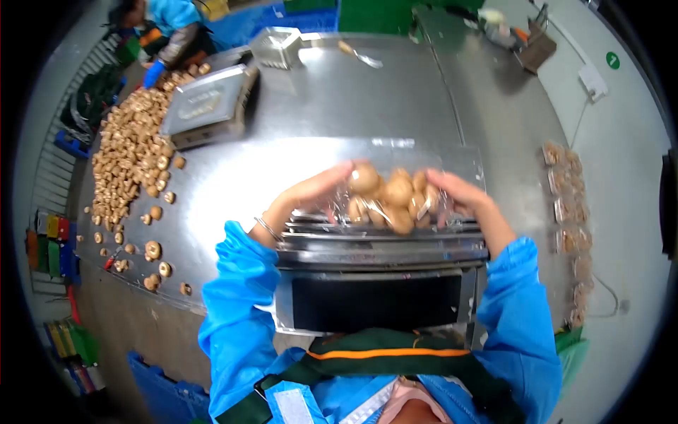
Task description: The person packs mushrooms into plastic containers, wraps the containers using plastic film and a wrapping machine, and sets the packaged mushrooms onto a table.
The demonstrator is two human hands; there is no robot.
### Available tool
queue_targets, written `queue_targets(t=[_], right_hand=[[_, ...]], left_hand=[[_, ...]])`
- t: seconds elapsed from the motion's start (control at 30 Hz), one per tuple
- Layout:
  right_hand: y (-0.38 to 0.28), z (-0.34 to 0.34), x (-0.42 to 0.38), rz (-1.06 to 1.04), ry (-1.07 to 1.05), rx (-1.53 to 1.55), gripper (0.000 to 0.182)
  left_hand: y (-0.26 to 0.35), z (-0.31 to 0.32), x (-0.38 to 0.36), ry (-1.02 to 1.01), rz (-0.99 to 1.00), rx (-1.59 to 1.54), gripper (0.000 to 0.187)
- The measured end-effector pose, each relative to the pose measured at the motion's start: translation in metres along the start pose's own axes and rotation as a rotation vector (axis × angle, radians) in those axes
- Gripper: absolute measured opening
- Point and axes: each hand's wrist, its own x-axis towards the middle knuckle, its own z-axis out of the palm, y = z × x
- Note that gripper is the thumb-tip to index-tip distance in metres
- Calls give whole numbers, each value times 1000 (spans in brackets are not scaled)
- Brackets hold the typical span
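Above the steel sealing machine, your left hand and right hand grasp the clear film-wrapped tray of brown mushrooms at nine and three o'clock, steadying it.

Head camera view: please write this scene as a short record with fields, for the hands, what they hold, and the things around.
left hand: grips the left side of the mushroom pack
right hand: grips its right side
mushroom pack: brown mushrooms under clear film, above a wrapping machine
table: steel
loose mushrooms: heaped at the table's left
scale: behind the heap
finished packs: in a row on the right
co-worker: far left, blue gloves
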Motion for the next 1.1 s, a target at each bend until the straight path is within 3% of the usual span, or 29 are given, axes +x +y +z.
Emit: queue_targets(t=[0.1,0.17,0.23,0.27,0.3,0.4,0.43,0.47,0.5,0.57,0.63,0.73,0.77,0.83,0.87,0.93,1.0,1.03,1.1], right_hand=[[-2,21,-46,18,-3,43,62],[-4,45,-89,-161,-43,-44,51],[6,53,-120,-300,-8,-469,42],[-7,76,-146,-240,-13,-575,45],[-1,84,-160,-322,-24,-703,47],[46,92,-166,-147,-59,-398,49],[70,89,-155,-242,-124,-302,51],[91,91,-147,-195,-145,-125,58],[107,91,-137,-110,-95,-164,51],[120,94,-132,126,-82,-14,58],[150,90,-136,127,81,-67,60],[205,89,-162,192,291,238,59],[223,97,-169,179,435,367,48],[242,122,-171,76,582,121,34],[246,138,-162,71,836,242,27],[257,136,-147,-120,1032,215,27],[238,133,-168,-175,856,1078,29],[250,123,-190,-239,539,1193,28],[248,131,-217,-48,540,1442,31]], left_hand=[[11,30,-34,-39,52,-16,72],[11,50,-59,-25,118,49,72],[8,64,-83,-129,82,-12,72],[6,77,-97,-101,92,-13,74],[-12,77,-102,-140,139,28,77],[-52,92,-130,-251,35,-202,83],[-81,84,-131,-273,-44,-298,80],[-103,79,-133,-273,-34,-240,70],[-124,76,-131,-271,-19,-186,60],[-160,73,-126,-73,-115,-264,34],[-171,83,-124,155,-121,-422,24],[-176,111,-119,383,-42,-386,26],[-178,122,-115,514,9,-363,27],[-176,143,-102,788,29,-321,27],[-180,146,-96,834,51,-375,27],[-181,151,-92,906,61,-558,26],[-190,146,-108,1006,21,-777,23],[-197,144,-120,1101,-4,-857,22],[-214,145,-172,898,-40,-1172,22]])
